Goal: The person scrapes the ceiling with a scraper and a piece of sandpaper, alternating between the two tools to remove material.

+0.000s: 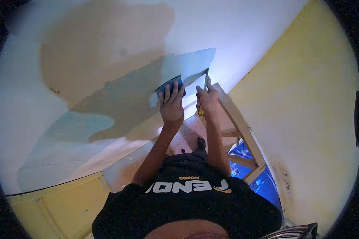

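My left hand (172,106) presses a dark sheet of sandpaper (179,81) against the wall, its fingers lying across the sheet. Just to the right, my right hand (208,98) is closed around a putty knife (206,79). The thin blade points up, seen nearly edge-on beside the wall, with a finger along it. Below the fist shows a bit of the yellow handle (201,111). Both hands are at the bare blue-green patch (139,79) in the white wall coat (211,24); my shadow covers much of it.
A wooden frame (243,135) with crossbars stands right of my arms, beside a yellowish wall (303,99). Blue sheeting (263,191) shows below it. A yellow panel (64,207) is at lower left. Coiled shiny metal (295,232) sits at the bottom right.
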`<control>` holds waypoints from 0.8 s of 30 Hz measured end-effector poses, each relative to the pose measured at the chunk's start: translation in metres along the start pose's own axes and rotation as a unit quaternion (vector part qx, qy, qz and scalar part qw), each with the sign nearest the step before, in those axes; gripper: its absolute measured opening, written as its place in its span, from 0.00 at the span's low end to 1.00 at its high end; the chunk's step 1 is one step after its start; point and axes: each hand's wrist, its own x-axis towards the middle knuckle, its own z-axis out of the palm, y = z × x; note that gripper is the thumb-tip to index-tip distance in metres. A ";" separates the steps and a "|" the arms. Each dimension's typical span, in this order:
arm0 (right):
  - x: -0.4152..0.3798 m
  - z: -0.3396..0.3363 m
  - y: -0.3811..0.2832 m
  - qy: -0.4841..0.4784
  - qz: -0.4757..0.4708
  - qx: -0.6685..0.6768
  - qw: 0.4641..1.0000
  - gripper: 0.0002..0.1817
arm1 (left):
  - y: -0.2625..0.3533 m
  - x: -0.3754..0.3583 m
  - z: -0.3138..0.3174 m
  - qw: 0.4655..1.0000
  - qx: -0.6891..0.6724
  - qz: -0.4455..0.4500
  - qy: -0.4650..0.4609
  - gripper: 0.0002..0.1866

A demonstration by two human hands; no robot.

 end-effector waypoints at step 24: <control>-0.002 -0.006 -0.009 -0.034 0.005 0.039 0.999 0.36 | 0.002 0.005 -0.005 1.000 -0.012 0.000 0.011 0.27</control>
